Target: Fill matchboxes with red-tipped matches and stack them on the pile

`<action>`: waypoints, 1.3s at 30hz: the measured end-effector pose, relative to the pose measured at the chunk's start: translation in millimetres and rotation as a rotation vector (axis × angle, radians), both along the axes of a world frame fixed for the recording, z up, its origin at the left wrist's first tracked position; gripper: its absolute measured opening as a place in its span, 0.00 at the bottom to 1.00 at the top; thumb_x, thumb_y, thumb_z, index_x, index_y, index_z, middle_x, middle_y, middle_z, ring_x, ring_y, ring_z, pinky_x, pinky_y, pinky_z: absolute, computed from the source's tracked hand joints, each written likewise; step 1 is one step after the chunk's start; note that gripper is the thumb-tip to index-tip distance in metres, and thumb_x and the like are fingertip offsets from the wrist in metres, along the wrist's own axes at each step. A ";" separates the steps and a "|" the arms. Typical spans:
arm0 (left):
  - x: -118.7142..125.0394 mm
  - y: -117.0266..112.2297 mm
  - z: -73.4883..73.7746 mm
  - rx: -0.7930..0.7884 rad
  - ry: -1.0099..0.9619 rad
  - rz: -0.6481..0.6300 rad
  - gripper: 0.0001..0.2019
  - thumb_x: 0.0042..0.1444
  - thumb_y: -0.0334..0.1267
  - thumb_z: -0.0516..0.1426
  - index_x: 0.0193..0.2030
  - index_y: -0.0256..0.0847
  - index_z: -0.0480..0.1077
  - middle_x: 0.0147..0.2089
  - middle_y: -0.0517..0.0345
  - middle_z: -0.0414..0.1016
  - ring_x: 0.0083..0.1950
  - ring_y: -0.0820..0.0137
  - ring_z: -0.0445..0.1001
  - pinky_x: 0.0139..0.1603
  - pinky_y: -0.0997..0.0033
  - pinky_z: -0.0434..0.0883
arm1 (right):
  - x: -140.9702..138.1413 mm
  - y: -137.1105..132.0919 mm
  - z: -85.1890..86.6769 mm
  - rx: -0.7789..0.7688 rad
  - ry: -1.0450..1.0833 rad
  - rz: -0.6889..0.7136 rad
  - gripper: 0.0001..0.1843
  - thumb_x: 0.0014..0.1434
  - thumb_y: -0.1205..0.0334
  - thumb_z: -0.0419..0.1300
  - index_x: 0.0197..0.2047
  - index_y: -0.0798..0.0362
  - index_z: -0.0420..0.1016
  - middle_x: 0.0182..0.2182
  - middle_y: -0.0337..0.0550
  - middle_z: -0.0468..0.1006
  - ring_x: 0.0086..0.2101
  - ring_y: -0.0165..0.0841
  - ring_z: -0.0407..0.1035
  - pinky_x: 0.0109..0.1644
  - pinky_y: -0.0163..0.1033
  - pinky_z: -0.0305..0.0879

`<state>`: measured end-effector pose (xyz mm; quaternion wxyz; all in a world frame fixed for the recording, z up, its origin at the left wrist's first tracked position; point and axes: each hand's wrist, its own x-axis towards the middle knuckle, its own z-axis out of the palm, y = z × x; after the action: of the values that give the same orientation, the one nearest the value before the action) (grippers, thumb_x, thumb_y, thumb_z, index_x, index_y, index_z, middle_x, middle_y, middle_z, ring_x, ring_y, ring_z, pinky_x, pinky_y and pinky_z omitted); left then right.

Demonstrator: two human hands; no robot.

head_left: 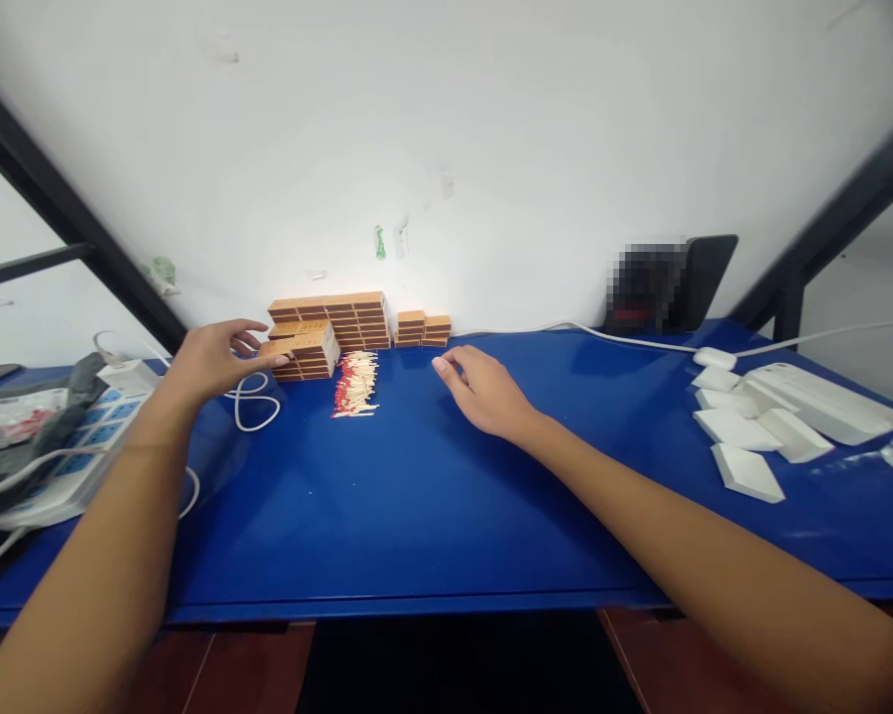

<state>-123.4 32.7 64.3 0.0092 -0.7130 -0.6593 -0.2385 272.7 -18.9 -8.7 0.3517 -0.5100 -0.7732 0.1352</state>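
My left hand (215,362) is at the left end of the stacked matchboxes (357,322), its thumb in front and its fingers behind an orange-topped matchbox (276,347) on the nearer, lower stack. A heap of red-tipped matches (355,385) lies on the table just right of that stack. Over the blue table (387,516), my right hand (483,392) hovers with fingers loosely curled, thumb and forefinger slightly apart, and nothing visible between them. Closest to it are two small piles of matchboxes (423,327) against the wall.
White boxes (744,431) and a white tray-like piece (826,402) lie at the right. A dark upright object (706,283) leans on the wall. White cables run along the back and left, near a power strip (96,446). Black frame bars (89,228) slant at both sides.
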 end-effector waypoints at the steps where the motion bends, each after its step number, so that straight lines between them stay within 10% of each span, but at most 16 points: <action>1: 2.5 0.0 -1.5 0.022 0.014 0.000 0.35 0.51 0.59 0.69 0.60 0.38 0.77 0.43 0.53 0.85 0.43 0.60 0.82 0.49 0.62 0.75 | 0.1 0.1 0.0 0.000 -0.003 0.001 0.24 0.78 0.43 0.46 0.45 0.51 0.75 0.45 0.49 0.81 0.44 0.41 0.74 0.47 0.44 0.63; 14: 12.6 0.1 -10.3 0.099 0.100 0.053 0.35 0.56 0.60 0.68 0.63 0.40 0.75 0.43 0.55 0.85 0.44 0.60 0.83 0.48 0.65 0.71 | 0.7 0.7 0.4 0.008 -0.017 -0.009 0.25 0.78 0.43 0.46 0.43 0.51 0.75 0.43 0.48 0.81 0.42 0.40 0.73 0.46 0.44 0.63; 25: 21.9 -1.9 -14.5 0.281 0.359 0.006 0.44 0.59 0.62 0.66 0.74 0.36 0.64 0.65 0.34 0.75 0.64 0.41 0.71 0.65 0.48 0.66 | 5.8 3.0 4.0 0.029 -0.100 -0.064 0.18 0.76 0.49 0.53 0.40 0.50 0.76 0.42 0.48 0.82 0.39 0.40 0.73 0.43 0.45 0.62; 30: 24.5 -2.5 -16.8 0.291 0.322 0.005 0.43 0.61 0.64 0.62 0.74 0.37 0.64 0.67 0.34 0.73 0.68 0.39 0.67 0.66 0.45 0.63 | 17.0 6.0 28.1 0.060 -0.283 -0.090 0.18 0.74 0.49 0.56 0.38 0.51 0.78 0.42 0.52 0.83 0.40 0.44 0.75 0.43 0.47 0.65; 35: 45.3 -10.4 -18.1 0.423 0.230 -0.104 0.35 0.63 0.60 0.62 0.70 0.41 0.68 0.67 0.36 0.73 0.71 0.39 0.65 0.69 0.43 0.60 | 121.3 18.2 72.5 -0.051 -0.557 -0.577 0.12 0.68 0.55 0.64 0.38 0.55 0.81 0.40 0.61 0.83 0.43 0.52 0.78 0.46 0.54 0.68; 39: 69.6 -18.9 -24.5 0.527 0.238 -0.259 0.22 0.69 0.51 0.59 0.65 0.46 0.72 0.63 0.43 0.77 0.68 0.46 0.70 0.68 0.45 0.64 | 256.9 -2.9 54.6 -0.180 -0.415 -0.667 0.31 0.55 0.29 0.68 0.21 0.48 0.73 0.19 0.50 0.72 0.28 0.49 0.75 0.41 0.61 0.72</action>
<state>-53.8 13.8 39.8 0.2400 -0.7871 -0.4729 -0.3152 529.6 -21.8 45.9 0.1667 -0.7781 -0.6051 -0.0250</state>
